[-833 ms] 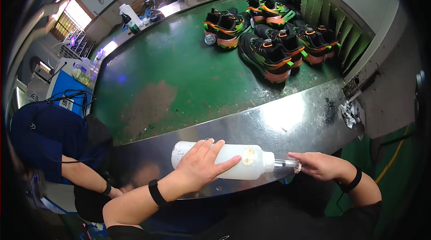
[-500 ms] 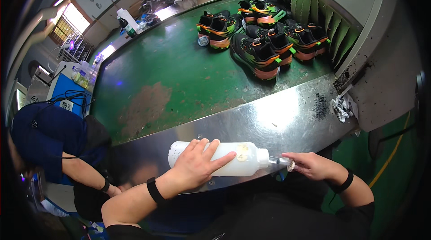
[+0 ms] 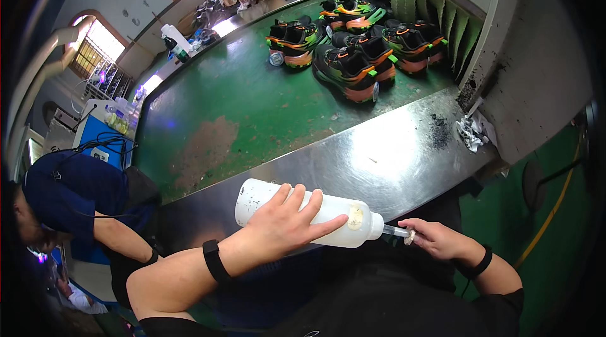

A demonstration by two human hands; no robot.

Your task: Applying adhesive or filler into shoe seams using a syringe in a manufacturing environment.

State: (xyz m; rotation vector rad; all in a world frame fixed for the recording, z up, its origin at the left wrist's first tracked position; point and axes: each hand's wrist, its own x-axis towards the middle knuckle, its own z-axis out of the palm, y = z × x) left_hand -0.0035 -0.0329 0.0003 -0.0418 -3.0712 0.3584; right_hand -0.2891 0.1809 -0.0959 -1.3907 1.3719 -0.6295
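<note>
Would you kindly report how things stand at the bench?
Left hand gripping white plastic bottle, sideways. Right hand at its clear tubular nozzle. Black, orange and green sneakers farther back.

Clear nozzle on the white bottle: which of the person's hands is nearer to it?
Right. The right hand is at the outer end of the clear nozzle; the left hand lies across the body of the white bottle, on the other side of the cap.

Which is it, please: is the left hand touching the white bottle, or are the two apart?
Touching: the head view shows the left hand spread across the side of the white bottle, thumb laid along its surface.
</note>
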